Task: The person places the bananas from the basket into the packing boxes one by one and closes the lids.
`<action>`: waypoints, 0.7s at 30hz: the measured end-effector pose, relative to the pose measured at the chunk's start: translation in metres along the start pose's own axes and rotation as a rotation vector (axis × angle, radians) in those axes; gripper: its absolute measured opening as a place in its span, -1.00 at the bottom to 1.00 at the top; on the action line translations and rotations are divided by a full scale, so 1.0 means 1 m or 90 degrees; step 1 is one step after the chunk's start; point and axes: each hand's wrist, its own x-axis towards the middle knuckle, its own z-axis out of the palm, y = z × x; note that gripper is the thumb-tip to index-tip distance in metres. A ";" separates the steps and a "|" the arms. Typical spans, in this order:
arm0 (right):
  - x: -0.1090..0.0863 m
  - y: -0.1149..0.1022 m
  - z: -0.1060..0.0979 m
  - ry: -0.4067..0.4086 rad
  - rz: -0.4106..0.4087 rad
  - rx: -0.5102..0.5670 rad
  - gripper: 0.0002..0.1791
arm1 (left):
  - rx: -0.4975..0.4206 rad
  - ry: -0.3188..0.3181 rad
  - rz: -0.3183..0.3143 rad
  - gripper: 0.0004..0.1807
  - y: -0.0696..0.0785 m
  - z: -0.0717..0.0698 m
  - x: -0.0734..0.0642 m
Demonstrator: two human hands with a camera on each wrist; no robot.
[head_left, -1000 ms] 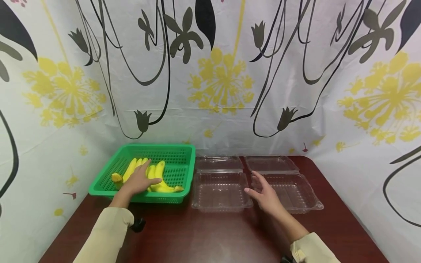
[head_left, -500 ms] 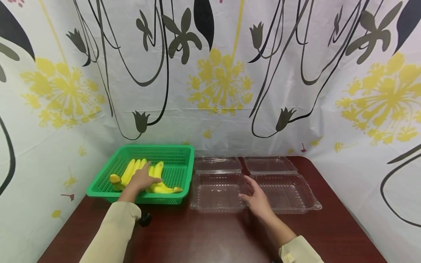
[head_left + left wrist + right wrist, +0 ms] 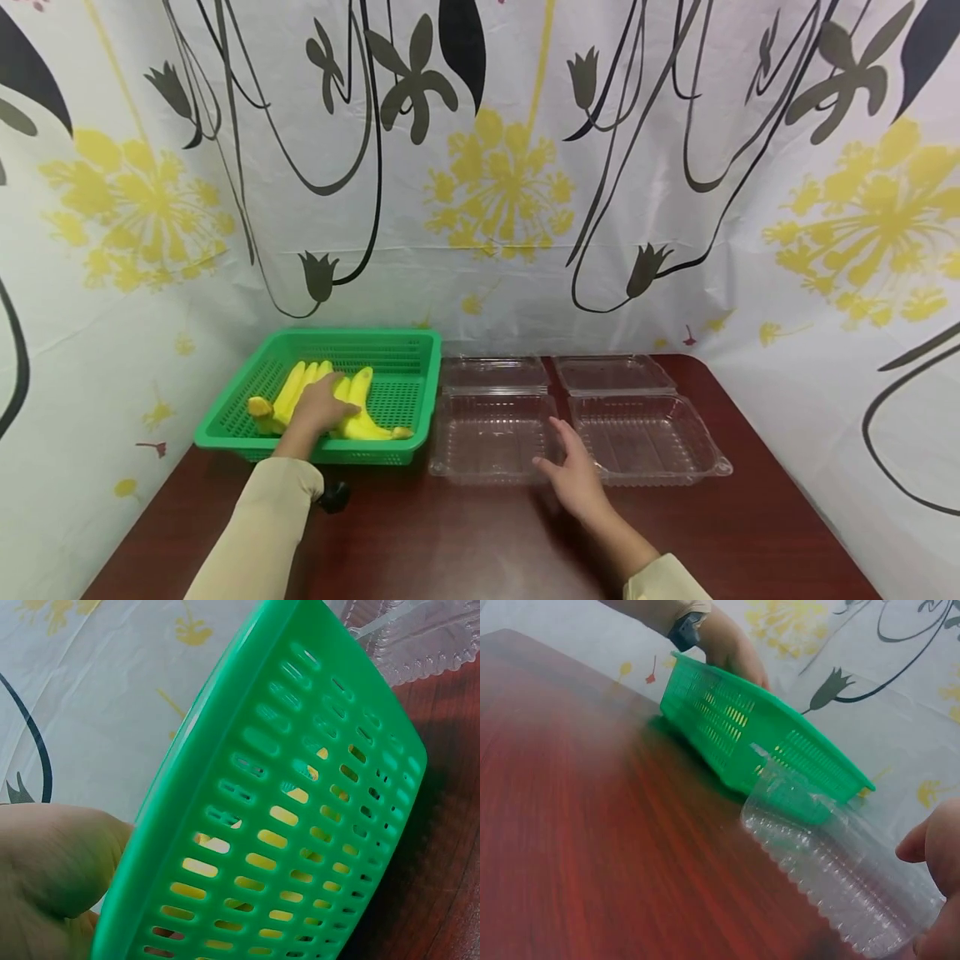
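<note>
Bunches of yellow bananas (image 3: 360,427) lie in a green plastic basket (image 3: 405,454) at the left of the table. My left hand (image 3: 318,408) reaches over the near rim and rests on the bananas, its thumb toward the right-hand bunch. Its fingertips are hidden, and the basket wall blocks them in the left wrist view. My right hand (image 3: 576,477) is at the right edge of the left clear plastic clamshell container (image 3: 487,442), thumb and fingers apart. In the right wrist view its thumb is close above that container (image 3: 840,877).
A second clear clamshell container (image 3: 656,442) sits at the right, its lid (image 3: 615,375) folded back. Both stand on a dark red-brown table (image 3: 435,533). A patterned cloth (image 3: 495,292) hangs behind and along the sides.
My left hand has sunk lower onto the bananas, its fingers less spread. My right hand has shifted left and nearer to me, along the left container's edge. Bananas and containers appear unmoved.
</note>
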 end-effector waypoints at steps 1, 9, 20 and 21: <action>-0.001 0.002 0.001 -0.001 0.001 -0.001 -0.25 | -0.001 0.004 -0.001 -0.21 0.000 0.000 0.000; -0.010 0.016 0.005 0.011 -0.047 -0.024 -0.28 | 0.007 0.010 -0.015 -0.24 0.000 -0.003 -0.001; -0.016 0.024 0.003 0.030 -0.045 -0.002 -0.26 | -0.004 0.044 -0.027 -0.29 0.003 -0.005 -0.004; -0.016 0.025 0.003 0.032 -0.040 0.003 -0.26 | -0.006 0.052 -0.028 -0.30 0.004 -0.005 -0.005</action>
